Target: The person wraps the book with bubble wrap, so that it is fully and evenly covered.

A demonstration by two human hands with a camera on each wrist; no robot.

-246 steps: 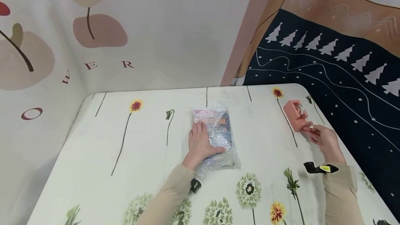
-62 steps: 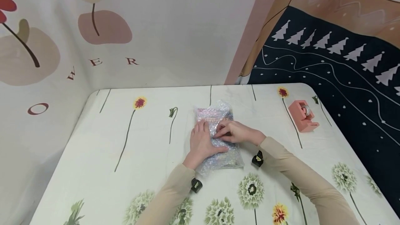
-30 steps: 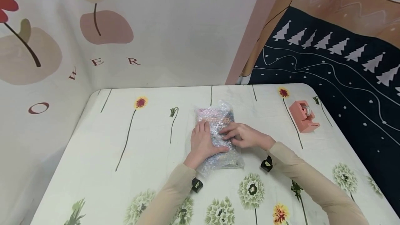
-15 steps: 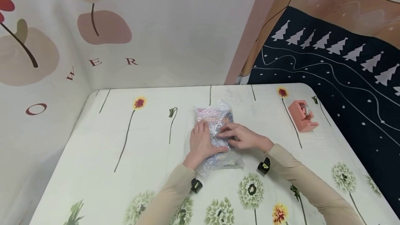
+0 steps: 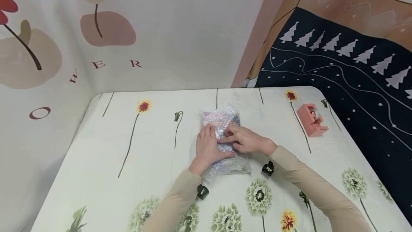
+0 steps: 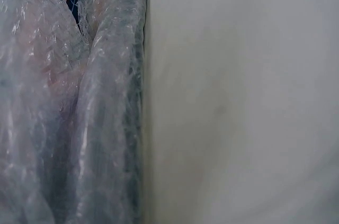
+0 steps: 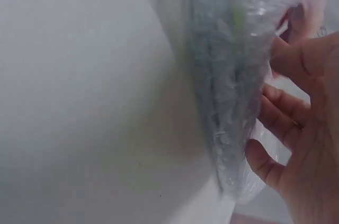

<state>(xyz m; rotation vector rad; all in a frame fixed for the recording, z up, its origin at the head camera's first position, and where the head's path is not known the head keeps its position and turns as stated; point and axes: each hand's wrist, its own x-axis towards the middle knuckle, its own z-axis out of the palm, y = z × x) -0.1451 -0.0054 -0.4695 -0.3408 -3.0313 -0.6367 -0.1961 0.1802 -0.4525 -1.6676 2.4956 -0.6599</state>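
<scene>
A bubble-wrapped package (image 5: 230, 167) lies on the table, with a colourful, book-like cover showing through the clear wrap. My left hand (image 5: 206, 149) rests flat on its left half, thumb stretched out to the right. On the right half, my right hand (image 5: 246, 140) touches the wrap, its index finger pointing left toward the left hand. In the right wrist view the right fingers (image 7: 280, 123) are loosely bent along the wrap's surface. The left wrist view shows the package's wrapped side (image 6: 111, 113), folded in layers, with the left hand itself out of sight.
A pink tape dispenser (image 5: 312, 120) with a clear roll stands at the right side of the table. The flower-printed tablecloth (image 5: 154, 153) covers the tabletop. Behind it hangs a pale printed curtain (image 5: 180, 46), with a dark tree-patterned cloth (image 5: 322, 60) at the right.
My right hand has gone from the tape dispenser to the package. Lately it shifts slightly left over the wrap, index finger straighter. The left hand stays on the package.
</scene>
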